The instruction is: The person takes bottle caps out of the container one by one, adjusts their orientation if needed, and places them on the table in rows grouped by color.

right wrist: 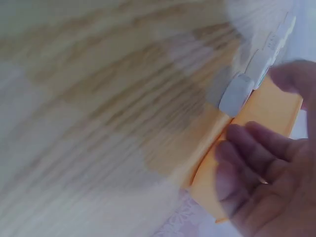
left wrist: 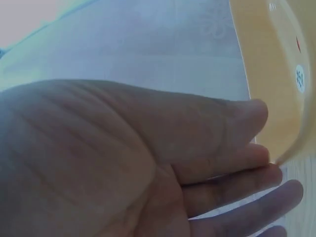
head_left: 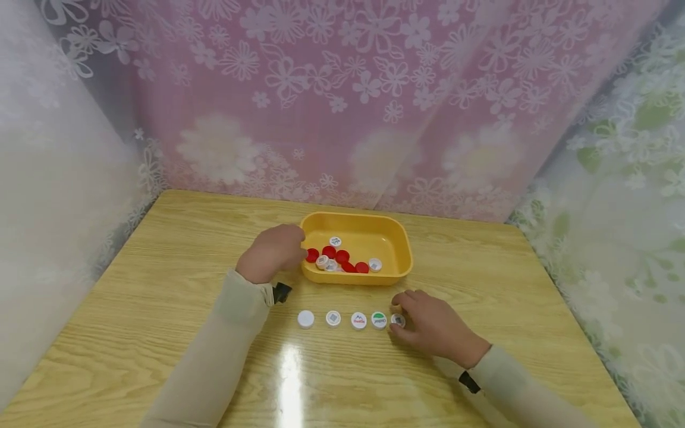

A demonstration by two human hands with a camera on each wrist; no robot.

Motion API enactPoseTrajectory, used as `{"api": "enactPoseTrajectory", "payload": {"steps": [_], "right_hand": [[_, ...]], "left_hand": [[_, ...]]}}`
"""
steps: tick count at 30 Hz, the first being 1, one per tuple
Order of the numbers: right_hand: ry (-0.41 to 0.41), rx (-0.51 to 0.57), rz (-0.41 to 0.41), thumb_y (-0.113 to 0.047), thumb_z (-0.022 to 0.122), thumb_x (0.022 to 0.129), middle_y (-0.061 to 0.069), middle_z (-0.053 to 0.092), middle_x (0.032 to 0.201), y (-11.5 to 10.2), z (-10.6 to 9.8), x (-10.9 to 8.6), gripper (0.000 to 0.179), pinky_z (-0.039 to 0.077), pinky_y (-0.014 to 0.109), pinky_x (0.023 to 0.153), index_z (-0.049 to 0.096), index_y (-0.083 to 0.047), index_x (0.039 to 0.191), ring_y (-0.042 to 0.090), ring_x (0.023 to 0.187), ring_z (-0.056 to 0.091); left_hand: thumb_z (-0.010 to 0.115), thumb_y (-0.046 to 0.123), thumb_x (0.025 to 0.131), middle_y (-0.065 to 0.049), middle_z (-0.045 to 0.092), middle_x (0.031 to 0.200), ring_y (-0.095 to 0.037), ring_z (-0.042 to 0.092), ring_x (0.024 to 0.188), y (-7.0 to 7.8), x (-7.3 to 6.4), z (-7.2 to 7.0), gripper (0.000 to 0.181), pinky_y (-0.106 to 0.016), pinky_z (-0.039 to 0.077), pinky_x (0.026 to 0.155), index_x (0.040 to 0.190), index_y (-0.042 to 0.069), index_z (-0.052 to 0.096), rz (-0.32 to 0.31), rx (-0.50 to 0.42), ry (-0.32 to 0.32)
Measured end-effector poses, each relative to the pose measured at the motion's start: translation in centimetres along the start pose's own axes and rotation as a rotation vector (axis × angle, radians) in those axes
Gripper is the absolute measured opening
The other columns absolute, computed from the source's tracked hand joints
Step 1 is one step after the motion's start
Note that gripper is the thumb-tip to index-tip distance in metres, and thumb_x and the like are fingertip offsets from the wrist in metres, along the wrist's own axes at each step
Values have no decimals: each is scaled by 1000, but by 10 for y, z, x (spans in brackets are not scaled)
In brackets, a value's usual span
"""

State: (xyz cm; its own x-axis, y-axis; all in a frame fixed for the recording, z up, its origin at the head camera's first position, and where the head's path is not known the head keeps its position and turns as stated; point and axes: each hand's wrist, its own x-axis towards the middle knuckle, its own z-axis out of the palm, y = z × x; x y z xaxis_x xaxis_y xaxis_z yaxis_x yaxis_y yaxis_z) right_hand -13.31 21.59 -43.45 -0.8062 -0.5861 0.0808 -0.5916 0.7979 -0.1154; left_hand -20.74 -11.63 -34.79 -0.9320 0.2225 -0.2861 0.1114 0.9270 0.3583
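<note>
In the head view a row of several white bottle caps lies on the table, from a plain cap (head_left: 306, 319) to one with a grey square mark (head_left: 398, 320). My right hand (head_left: 436, 327) is at that right-end cap, thumb and fingers on either side of it. The right wrist view shows the fingers (right wrist: 247, 158) loosely bent and apart from the nearest white cap (right wrist: 236, 94). Beyond the row stands a yellow tray (head_left: 393, 246) with red and white caps in it. My left hand (head_left: 273, 252) is at its left rim, fingers fairly straight and nothing visibly held.
Inside the tray, red caps (head_left: 342, 257) gather toward the front left, and a white cap (head_left: 375, 264) lies farther right. The wooden table (head_left: 160, 285) meets a pink floral curtain (head_left: 332, 119) at the back. Patterned cloth (head_left: 631, 196) hangs on the right side.
</note>
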Motion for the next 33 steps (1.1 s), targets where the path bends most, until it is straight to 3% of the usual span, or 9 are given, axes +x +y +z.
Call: {"api": "enactPoseTrajectory", "payload": {"steps": [3,7,12,19,27,33], "right_hand": [[81,-6,-45,-31,75,92,-4,62,90,-2,-3,3,25,50,26,63,67,-13,108,8,76,53],[155,0,-79,-27,77,92,-2,63,89,-2,-6,8,23,48,25,60,67,-12,106,8,74,53],[170,-15,-93,-26,76,92,-3,64,89,-2,-9,12,22,50,25,62,67,-12,106,8,75,54],[224,-38,-109,-18,73,91,0,66,93,-3,-23,24,23,54,28,64,68,-7,111,12,78,60],[272,-69,-127,-18,73,92,3,66,98,-5,-55,48,29,56,31,65,65,-8,118,16,81,62],[253,-221,-188,-15,76,89,10,65,104,-4,-74,75,36,57,35,68,65,-3,121,23,80,60]], "left_hand": [[58,20,101,-11,64,140,-30,61,118,-5,1,-1,43,-48,49,106,142,7,61,2,-27,10],[62,23,100,-12,62,142,-32,59,125,-10,3,0,47,-51,45,110,145,8,58,11,-95,2],[69,20,96,-14,53,153,-34,52,137,-13,6,4,63,-52,40,116,154,5,48,-3,-119,-29],[72,20,94,-13,54,152,-34,53,135,-15,7,4,64,-52,40,116,152,6,50,-14,-123,-21],[78,25,91,-12,51,155,-35,48,140,-16,9,4,69,-53,39,116,152,7,51,-11,-148,-20],[79,28,90,-11,51,155,-35,48,140,-16,12,4,70,-53,39,117,152,8,52,-8,-138,-10]]}}
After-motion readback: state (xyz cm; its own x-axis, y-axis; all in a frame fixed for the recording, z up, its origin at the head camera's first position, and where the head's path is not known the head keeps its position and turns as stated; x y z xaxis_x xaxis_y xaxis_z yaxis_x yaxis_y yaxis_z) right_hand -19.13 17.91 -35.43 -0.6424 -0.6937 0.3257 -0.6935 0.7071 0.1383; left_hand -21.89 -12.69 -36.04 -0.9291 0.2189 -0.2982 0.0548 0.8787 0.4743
